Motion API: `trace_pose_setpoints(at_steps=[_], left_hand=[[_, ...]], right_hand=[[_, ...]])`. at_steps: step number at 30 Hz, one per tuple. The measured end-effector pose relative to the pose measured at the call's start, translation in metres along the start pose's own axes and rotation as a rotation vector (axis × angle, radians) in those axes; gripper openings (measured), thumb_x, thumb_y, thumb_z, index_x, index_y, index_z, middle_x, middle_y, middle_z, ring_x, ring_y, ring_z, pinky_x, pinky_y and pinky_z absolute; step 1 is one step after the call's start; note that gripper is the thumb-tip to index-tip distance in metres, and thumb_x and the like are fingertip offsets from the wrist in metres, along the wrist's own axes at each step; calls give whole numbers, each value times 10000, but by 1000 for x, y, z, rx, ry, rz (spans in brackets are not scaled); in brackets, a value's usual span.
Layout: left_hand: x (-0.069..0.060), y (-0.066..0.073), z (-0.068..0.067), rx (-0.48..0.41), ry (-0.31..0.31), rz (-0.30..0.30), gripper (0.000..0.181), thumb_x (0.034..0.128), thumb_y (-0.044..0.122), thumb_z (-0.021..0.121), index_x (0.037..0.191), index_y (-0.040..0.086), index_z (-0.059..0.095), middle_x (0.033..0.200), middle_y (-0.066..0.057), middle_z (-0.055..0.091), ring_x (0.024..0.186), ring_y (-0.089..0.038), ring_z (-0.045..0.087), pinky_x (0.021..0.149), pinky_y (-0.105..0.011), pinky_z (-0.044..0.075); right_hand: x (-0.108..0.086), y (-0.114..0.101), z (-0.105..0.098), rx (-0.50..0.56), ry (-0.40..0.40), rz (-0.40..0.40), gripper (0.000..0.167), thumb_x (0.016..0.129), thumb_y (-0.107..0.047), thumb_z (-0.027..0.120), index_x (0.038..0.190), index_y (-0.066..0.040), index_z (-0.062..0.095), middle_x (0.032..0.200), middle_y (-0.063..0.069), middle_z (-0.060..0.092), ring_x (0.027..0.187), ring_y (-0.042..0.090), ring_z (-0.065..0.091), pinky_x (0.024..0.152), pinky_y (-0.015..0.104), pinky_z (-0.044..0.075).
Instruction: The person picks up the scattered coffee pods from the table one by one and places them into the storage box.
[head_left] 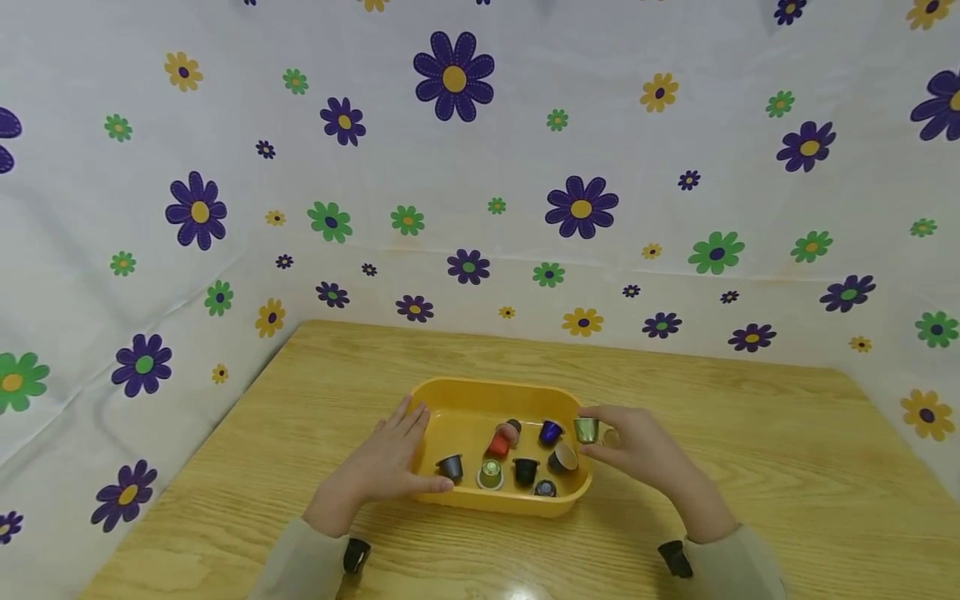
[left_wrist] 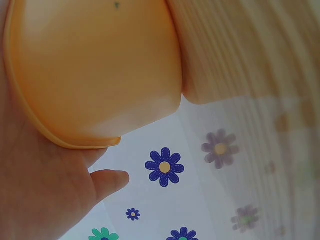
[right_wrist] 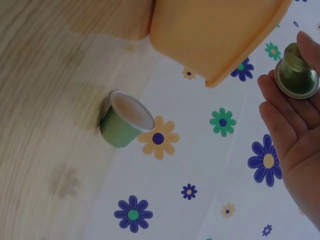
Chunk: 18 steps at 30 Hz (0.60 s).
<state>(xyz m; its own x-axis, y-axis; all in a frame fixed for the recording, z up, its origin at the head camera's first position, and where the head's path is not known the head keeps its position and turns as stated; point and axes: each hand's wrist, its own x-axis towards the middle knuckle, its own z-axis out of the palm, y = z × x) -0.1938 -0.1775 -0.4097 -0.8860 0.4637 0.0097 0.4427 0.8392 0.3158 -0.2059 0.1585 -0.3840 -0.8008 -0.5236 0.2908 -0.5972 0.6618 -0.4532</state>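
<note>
My right hand [head_left: 637, 447] pinches a green coffee capsule [head_left: 587, 430] between thumb and fingers, just beyond the right rim of a yellow plastic tray [head_left: 495, 502]. In the right wrist view this capsule [right_wrist: 297, 77] has its wide rimmed end downward in the picture. A second green capsule [right_wrist: 120, 127] lies on the table close by, mostly hidden behind the hand in the head view. My left hand [head_left: 375, 467] rests on the tray's left end, fingers extended over the rim and thumb along the front edge. Inside the tray lie several capsules, among them a red one [head_left: 497, 447] and a blue one [head_left: 551, 432].
Also in the tray are a black capsule [head_left: 526, 472], a grey one [head_left: 450, 467] and a green one [head_left: 491, 473]. The wooden table [head_left: 750, 433] meets a flower-printed cloth [head_left: 495, 158] at the back and sides. Dark wrist devices sit beside both sleeves.
</note>
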Motion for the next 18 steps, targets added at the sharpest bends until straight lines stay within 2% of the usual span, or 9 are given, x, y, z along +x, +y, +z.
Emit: trace_pose_setpoints(at_steps=[4,6,9,12,18], left_hand=[[0,-1,-1,10,6,1,1049,710,674,525,1365,-81,207,1424,-224,155,1313,-343,-6,985,-563,146],[0,-2,0,14,8,3,1050,709,674,527,1364,-82,209,1423,-225,158,1312,-345,-4,984,-564,149],[1,-3,1,16,9,6,1057,704,686,517,1365,-78,208,1424,-223,152,1313,-343,-7,983,-565,148],[1,-3,2,15,10,11,1064,700,699,505,1366,-76,209,1425,-221,148,1313,-341,-10,982,-566,148],[3,-5,4,22,13,9,1064,697,704,502,1368,-70,214,1426,-216,150,1313,-340,-12,982,-563,153]], right_hand=[[11,-12,9,12,-6,-22,385,779,-162,683,1110,11,590,1058,115,615,758,166,608,767,398,469],[16,-19,15,5,-3,-25,385,775,-167,687,1108,2,594,1053,104,618,964,255,573,790,403,461],[23,-29,22,5,-1,-34,385,770,-170,692,1109,-14,598,1045,89,621,917,212,586,751,359,477],[30,-36,28,5,10,-59,387,769,-166,693,1110,-10,597,1035,93,623,788,168,582,669,298,477],[42,-49,42,9,48,-107,417,765,-185,700,1123,-5,586,1057,89,617,893,200,591,754,328,480]])
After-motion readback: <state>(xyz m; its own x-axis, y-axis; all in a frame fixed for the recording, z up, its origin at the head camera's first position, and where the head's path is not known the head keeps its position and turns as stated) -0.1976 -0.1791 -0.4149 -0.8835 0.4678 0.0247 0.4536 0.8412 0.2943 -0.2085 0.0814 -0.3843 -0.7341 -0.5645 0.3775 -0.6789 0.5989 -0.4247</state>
